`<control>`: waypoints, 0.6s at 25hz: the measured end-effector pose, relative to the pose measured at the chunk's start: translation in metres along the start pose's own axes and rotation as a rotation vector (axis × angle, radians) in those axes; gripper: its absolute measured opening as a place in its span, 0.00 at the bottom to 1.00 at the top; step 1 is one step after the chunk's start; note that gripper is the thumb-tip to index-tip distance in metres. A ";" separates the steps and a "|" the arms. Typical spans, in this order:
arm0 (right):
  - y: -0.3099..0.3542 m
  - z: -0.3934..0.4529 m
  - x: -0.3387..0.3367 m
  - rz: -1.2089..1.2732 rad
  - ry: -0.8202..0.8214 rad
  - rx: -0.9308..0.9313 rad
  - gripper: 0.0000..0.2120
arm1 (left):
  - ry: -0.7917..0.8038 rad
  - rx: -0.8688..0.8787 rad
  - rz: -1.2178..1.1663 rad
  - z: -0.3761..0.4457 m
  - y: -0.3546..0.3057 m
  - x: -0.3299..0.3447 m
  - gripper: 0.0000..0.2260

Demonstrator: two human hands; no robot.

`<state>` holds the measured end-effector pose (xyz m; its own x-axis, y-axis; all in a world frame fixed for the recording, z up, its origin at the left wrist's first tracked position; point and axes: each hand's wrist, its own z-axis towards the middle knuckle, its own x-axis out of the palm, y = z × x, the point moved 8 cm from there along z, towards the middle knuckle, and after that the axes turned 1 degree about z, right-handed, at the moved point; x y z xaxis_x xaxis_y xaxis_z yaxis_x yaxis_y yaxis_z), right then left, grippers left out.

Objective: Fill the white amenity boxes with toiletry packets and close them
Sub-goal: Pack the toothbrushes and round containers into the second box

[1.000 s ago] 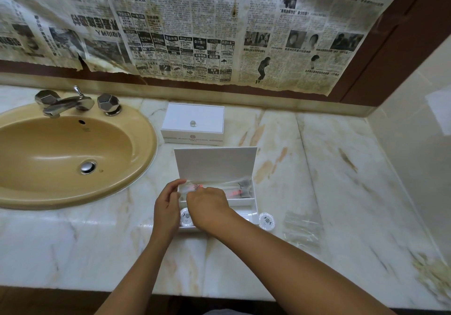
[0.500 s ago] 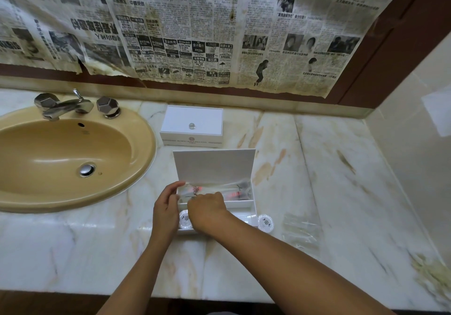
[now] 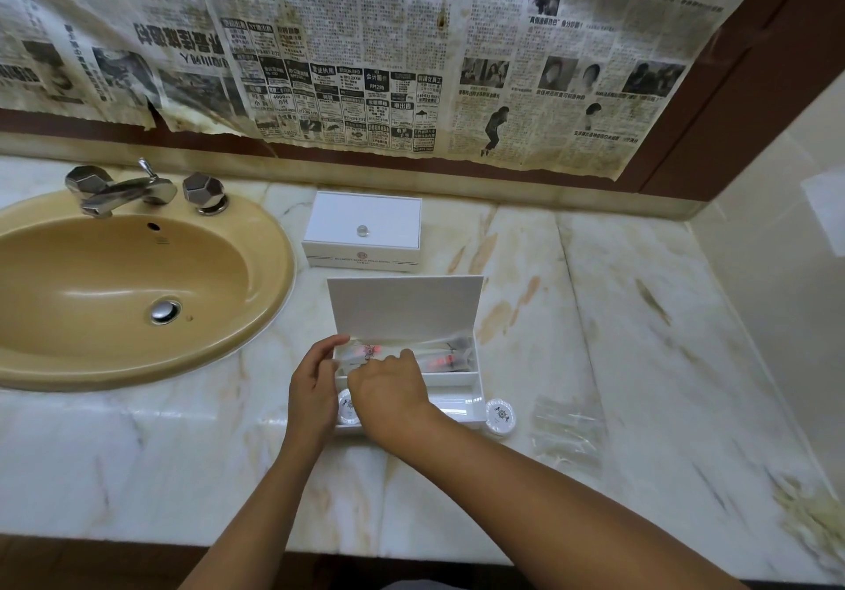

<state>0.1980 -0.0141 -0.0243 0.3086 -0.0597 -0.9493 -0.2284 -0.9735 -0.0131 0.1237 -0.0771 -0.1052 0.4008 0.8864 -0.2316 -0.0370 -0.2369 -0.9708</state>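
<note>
Little has changed over the last second; your left hand (image 3: 312, 390) still sits at the left end of the open box (image 3: 478, 388), fingers loosely spread on a clear packet (image 3: 439, 354) in the rear compartment; your right hand (image 3: 388, 390) has crept slightly forward, curled over that packet's near edge, though whether it pinches it I cannot tell; the lid (image 3: 404, 308) stands upright; a round packet (image 3: 500, 415) waits just right of the box; the closed box (image 3: 362, 230) sits behind; so, filling continues, closing comes later.
</note>
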 end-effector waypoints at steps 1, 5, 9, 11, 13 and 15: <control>-0.002 0.001 0.002 0.014 0.005 0.003 0.13 | 0.000 0.004 0.004 0.000 -0.001 0.000 0.18; -0.004 0.007 0.005 0.041 0.026 -0.014 0.12 | 0.008 0.006 0.002 0.000 -0.001 0.000 0.19; -0.006 0.010 0.011 0.012 0.059 -0.022 0.12 | 0.009 0.009 -0.006 -0.001 -0.004 0.000 0.19; -0.007 0.009 0.017 -0.002 0.089 -0.011 0.12 | 0.011 0.007 -0.013 -0.001 -0.006 0.001 0.18; -0.008 0.009 0.018 0.026 0.080 -0.005 0.13 | 0.008 -0.003 -0.014 -0.001 -0.006 0.000 0.18; -0.013 0.006 0.016 0.080 0.062 0.005 0.15 | 0.013 0.006 -0.015 -0.002 -0.007 0.001 0.19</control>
<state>0.2003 -0.0012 -0.0410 0.3462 -0.1507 -0.9260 -0.2595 -0.9639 0.0598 0.1259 -0.0753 -0.0988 0.4133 0.8845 -0.2166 -0.0363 -0.2216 -0.9745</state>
